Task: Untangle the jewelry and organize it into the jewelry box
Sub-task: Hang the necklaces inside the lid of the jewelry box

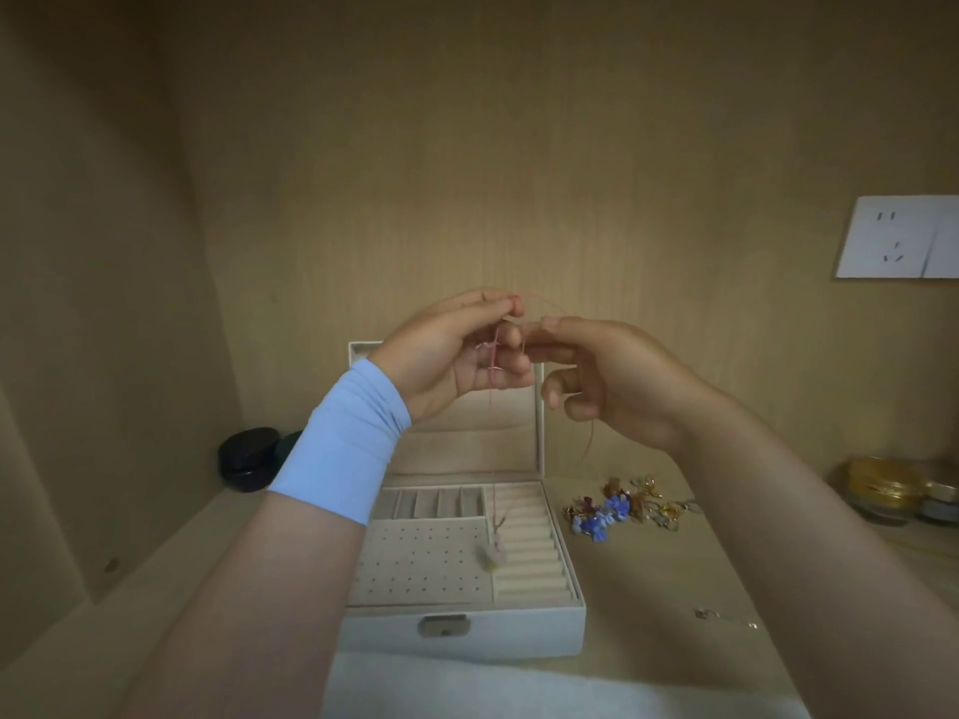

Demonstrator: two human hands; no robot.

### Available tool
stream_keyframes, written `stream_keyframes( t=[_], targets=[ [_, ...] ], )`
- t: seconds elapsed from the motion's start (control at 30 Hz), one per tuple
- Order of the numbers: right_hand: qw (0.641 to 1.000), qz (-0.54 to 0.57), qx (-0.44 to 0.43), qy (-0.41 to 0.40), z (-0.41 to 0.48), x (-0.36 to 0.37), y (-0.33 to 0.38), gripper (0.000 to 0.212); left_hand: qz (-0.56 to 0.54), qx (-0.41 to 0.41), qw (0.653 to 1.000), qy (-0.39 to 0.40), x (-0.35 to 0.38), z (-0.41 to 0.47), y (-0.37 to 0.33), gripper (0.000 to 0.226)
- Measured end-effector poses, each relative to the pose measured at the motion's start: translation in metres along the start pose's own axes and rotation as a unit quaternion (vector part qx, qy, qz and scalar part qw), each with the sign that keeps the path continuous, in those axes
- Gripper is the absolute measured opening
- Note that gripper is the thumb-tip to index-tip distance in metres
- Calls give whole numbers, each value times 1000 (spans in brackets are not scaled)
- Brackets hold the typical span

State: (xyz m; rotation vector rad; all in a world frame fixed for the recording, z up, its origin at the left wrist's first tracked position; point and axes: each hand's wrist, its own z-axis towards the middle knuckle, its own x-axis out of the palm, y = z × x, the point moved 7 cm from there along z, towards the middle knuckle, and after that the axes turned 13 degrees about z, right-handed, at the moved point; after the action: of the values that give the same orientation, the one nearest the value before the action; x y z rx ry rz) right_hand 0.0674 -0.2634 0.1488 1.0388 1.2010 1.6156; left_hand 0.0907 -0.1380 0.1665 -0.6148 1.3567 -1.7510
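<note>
I hold a thin red cord necklace [492, 407] up in front of me, above the open white jewelry box [467, 622]. My left hand [456, 355] pinches the cord near its top between thumb and fingertips. My right hand [607, 376] pinches the same cord just to the right, and a loose end curls down past its palm. The cord hangs straight down and ends in a small pale pendant [492, 556] dangling over the box's ring rolls. A tangled pile of colourful jewelry [620, 505] lies on the shelf right of the box.
The box lid [467, 443] stands upright behind my hands. Two dark round cases [249, 459] sit at the left, glass jars [882, 490] at the far right. A small chain piece [721, 616] lies near my right forearm. A white cloth [519, 687] lies before the box.
</note>
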Motion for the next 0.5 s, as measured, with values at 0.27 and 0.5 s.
stream_keyframes(
  t=[0.27,0.5],
  targets=[
    [998,-37,-1,-49,29,-12,-32,26,-15,-43,998,-32,-25,10,49,15],
    [983,157,51,-82,49,-35,-75,11,-113,-105,975,-162,-45,18,103,18]
  ],
)
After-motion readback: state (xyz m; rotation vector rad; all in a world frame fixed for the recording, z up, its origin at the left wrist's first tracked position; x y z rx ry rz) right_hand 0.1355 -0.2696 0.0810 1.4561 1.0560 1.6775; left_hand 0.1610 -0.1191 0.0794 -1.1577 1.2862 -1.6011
